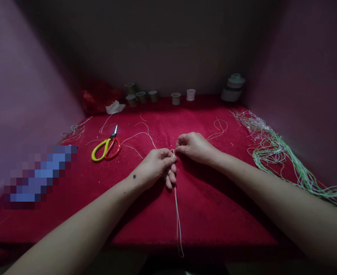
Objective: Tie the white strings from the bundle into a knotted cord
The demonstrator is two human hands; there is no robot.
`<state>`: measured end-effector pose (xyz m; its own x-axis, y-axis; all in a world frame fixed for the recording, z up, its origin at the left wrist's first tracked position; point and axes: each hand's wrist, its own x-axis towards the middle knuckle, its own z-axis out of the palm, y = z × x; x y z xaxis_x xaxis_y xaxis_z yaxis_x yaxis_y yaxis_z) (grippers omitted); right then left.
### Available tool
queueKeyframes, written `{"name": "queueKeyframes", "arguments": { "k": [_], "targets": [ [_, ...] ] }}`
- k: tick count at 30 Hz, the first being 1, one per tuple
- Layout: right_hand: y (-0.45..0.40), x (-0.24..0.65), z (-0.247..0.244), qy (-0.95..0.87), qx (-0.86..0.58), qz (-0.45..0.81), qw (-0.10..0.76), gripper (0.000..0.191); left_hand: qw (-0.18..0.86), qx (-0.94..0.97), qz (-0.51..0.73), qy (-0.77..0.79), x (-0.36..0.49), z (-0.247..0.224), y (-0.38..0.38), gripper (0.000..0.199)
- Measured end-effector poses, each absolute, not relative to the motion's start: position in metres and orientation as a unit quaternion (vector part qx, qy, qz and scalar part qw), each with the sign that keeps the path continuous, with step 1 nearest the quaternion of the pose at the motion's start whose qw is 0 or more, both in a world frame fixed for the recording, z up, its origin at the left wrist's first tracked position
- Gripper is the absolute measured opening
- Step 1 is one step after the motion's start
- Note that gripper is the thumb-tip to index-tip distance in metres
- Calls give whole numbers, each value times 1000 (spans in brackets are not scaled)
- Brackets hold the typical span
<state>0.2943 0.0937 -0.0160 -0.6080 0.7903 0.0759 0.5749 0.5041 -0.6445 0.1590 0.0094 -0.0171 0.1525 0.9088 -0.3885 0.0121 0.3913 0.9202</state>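
Note:
Near the middle of the red cloth, my left hand (160, 164) pinches a thin pale cord (177, 217) between thumb and forefinger. The cord hangs from beneath that hand in a long narrow loop towards the table's front edge. Just to the right, my right hand (191, 146) is closed in a pinch close to the left fingertips, at the upper part of the cord. Loose cord ends run out on the cloth behind both hands. Fine detail between the fingertips is too small to tell.
Scissors (107, 148) with yellow and red handles lie left of my hands. Several spools (175, 99), a white container (233, 88) and a red bag (101, 96) stand along the back. Green and white cords (289, 160) lie at right. A blurred blue object (44, 173) is at left.

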Motion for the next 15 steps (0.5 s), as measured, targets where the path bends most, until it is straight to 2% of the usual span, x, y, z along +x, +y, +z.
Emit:
{"name": "queueKeyframes", "arguments": {
  "k": [8, 11, 13, 15],
  "targets": [
    [94, 290, -20, -864, -424, 209, 175, 13, 630, 420, 365, 542, 160, -19, 9, 10],
    [93, 291, -21, -862, -421, 215, 182, 13, 622, 443, 334, 553, 160, -13, 7, 11],
    [92, 293, -21, -859, -412, 237, 188, 12, 585, 480, 305, 578, 154, -4, 5, 13],
    [91, 296, -20, -858, -402, 254, 194, 12, 486, 526, 303, 628, 141, 6, 4, 17]
  ]
}}
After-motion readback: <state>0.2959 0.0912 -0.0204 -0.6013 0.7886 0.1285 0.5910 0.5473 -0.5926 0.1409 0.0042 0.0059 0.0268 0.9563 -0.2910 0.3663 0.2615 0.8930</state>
